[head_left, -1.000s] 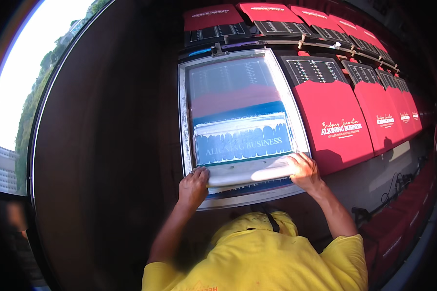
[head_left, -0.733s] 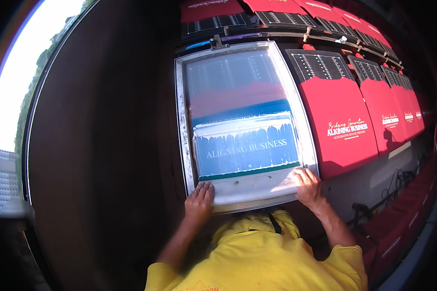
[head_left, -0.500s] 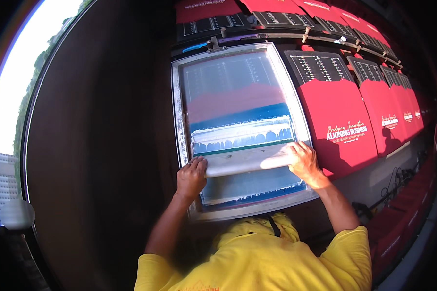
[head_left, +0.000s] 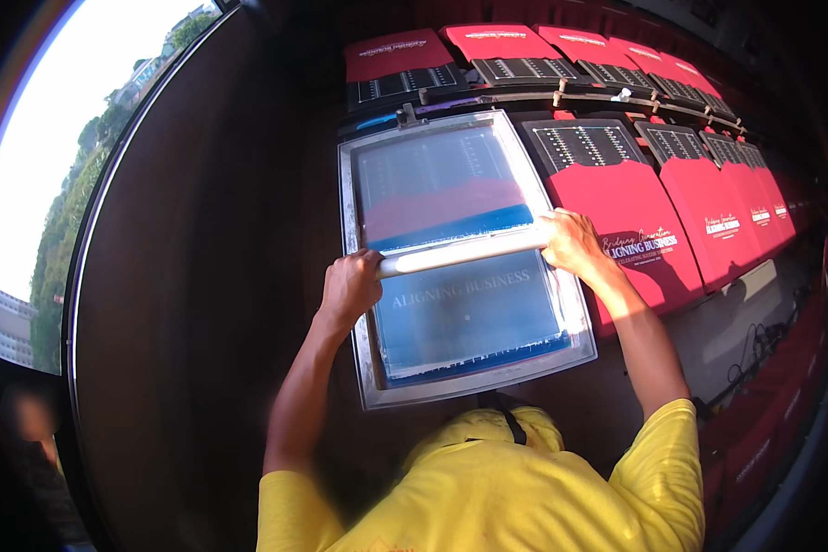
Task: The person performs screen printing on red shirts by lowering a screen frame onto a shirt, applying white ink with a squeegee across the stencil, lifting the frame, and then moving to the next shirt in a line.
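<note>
Squeegee (head_left: 465,253) spans crosswise between left hand (head_left: 352,283) and right hand (head_left: 570,241), each grip clamped on an end; I see screen (head_left: 469,317) beneath.

free room over the near mesh (head_left: 474,322), white squeegee (head_left: 460,253) barring its middle, metal frame (head_left: 488,378) all round

Contents by number. Hands, two: one left hand (head_left: 351,283), one right hand (head_left: 572,241). Squeegee (head_left: 460,252), one; frame (head_left: 488,372), one, bearing one mesh (head_left: 474,313). Near row, right of the frame: four red shirts (head_left: 607,202) with four prints (head_left: 723,224), on four boards (head_left: 584,144); one further shirt and board show through the mesh. Far row: five shirts on five boards. Yellow shirt (head_left: 506,497), one; yellow cap (head_left: 488,425), one. Blurred person (head_left: 32,419), left edge, one. Red cloths, lower right: number indistinct.
</note>
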Action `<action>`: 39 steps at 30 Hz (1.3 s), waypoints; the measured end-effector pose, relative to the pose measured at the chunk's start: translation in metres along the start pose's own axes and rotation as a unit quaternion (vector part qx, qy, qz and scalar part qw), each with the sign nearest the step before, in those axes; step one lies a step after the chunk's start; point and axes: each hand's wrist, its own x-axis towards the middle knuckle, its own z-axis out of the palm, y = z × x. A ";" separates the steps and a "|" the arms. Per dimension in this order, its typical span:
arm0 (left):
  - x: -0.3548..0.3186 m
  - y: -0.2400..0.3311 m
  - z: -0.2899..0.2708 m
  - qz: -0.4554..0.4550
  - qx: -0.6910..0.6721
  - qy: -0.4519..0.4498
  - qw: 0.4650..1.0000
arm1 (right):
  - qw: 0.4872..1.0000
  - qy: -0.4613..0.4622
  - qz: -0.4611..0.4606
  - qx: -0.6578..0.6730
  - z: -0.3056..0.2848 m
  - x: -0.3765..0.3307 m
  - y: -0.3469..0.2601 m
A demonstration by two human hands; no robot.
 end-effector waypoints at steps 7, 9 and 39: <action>-0.109 0.035 0.026 0.007 -0.013 -0.015 1.000 | 0.977 0.188 -0.093 -0.038 0.013 -0.127 -0.038; -0.139 0.042 0.038 0.008 -0.026 -0.021 0.999 | 0.999 -0.020 0.008 0.034 0.004 -0.144 -0.060; -0.108 0.240 -0.189 0.492 -0.330 0.163 0.789 | 0.983 0.101 0.077 0.135 0.010 -0.193 -0.068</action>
